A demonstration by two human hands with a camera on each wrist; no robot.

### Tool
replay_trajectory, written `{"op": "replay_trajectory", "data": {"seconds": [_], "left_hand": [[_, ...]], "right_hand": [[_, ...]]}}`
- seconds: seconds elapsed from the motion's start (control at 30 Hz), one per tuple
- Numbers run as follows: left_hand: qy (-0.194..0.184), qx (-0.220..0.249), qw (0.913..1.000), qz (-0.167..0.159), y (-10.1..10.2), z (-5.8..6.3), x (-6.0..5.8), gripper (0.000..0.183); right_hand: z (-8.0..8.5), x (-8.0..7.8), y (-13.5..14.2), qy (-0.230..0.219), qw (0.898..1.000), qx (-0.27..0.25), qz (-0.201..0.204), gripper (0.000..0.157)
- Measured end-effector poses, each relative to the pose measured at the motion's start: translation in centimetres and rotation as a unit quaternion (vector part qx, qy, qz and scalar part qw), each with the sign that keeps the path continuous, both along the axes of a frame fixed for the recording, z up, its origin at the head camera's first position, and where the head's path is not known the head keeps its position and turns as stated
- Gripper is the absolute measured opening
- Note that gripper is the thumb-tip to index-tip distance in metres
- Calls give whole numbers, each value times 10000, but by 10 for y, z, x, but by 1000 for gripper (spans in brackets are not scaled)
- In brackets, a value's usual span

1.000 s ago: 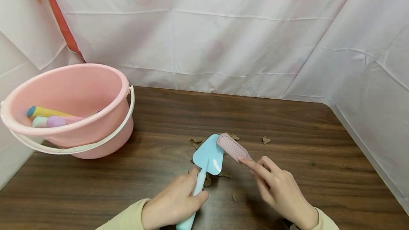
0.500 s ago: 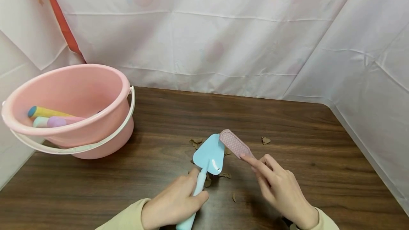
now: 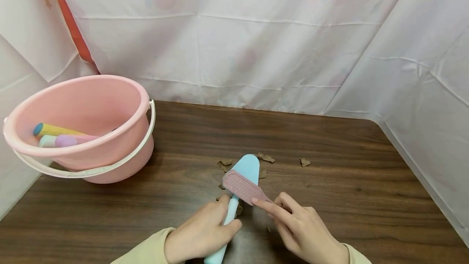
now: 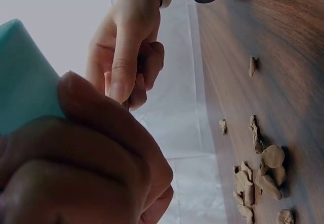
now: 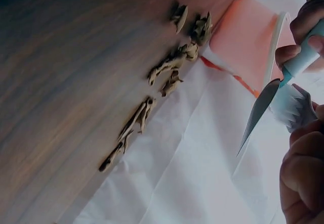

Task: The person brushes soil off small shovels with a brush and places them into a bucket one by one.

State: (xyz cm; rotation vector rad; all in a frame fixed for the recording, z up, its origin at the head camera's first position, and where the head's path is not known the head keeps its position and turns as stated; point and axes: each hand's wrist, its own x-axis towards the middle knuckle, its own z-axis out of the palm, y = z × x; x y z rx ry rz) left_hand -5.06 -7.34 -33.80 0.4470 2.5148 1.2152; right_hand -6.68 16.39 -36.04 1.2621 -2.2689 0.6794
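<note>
My left hand (image 3: 203, 228) grips the pale blue handle of a small hand trowel (image 3: 248, 165), blade pointing away from me above the table. In my right hand (image 3: 302, 225) is a pink brush (image 3: 239, 185) with a textured back, the index finger stretched along it. The brush crosses over the lower part of the trowel blade and hides it in the head view. White bristles (image 5: 287, 105) face the blade in the right wrist view; contact is hard to judge there. Brown dried scraps (image 3: 265, 157), like curled leaf or clay bits, lie on the table around and beneath the trowel.
A pink bucket (image 3: 143, 111) with a white handle stands at the left, holding several coloured tool handles (image 3: 60, 130). One scrap (image 3: 305, 162) lies apart to the right. White patterned cloth (image 3: 234, 52) hangs behind the brown wooden table (image 3: 348, 166).
My right hand has moved left and toward me, carrying the brush from the blade's right edge to across its lower part. The trowel and left hand have hardly shifted.
</note>
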Motion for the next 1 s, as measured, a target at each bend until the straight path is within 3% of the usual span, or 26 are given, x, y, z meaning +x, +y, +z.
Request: {"op": "replay_trajectory", "data": {"seconds": [0.27, 0.77, 1.0], "left_hand": [[-6, 108, 9999, -7, -1, 1, 0, 20], [61, 220, 9995, -207, -7, 0, 1, 18], [58, 171, 9996, -210, -6, 2, 1, 17]], "right_hand": [[-4, -7, -1, 100, 9997, 75, -227, 40], [1, -33, 25, 212, 9870, -39, -1592, 33], [-3, -32, 25, -112, 9871, 194, -1588, 36]]}}
